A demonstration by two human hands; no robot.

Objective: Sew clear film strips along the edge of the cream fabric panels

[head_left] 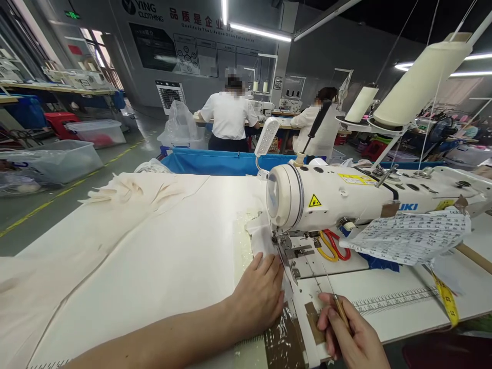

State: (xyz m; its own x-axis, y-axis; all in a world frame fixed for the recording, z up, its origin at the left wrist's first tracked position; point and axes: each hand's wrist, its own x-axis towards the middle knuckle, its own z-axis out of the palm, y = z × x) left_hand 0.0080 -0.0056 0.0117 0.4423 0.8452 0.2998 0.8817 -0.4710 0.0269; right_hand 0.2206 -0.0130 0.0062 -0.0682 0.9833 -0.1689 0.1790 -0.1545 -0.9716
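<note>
My left hand (259,292) lies on a small piece of white fabric (262,230) just in front of the needle area of a white sewing machine (326,197). Its fingers rest flat and slightly bent, pressing the fabric down. Part of the fabric is hidden under the palm. In my right hand (351,330) is an awl (341,311), its wooden handle pinched between thumb and fingers. The thin metal point slants up and left over the machine bed (326,264). Red-handled scissors (338,246) and a yellow-handled tool (325,251) lie under the machine arm.
Cream fabric (88,225) spreads over the left of the white table (184,241). A handwritten sheet (411,233) hangs off the machine; a yellow tape measure (446,300) dangles at the right edge. Thread cones (423,82) stand behind. Two people (230,115) sit further back, beyond a blue bin (211,161).
</note>
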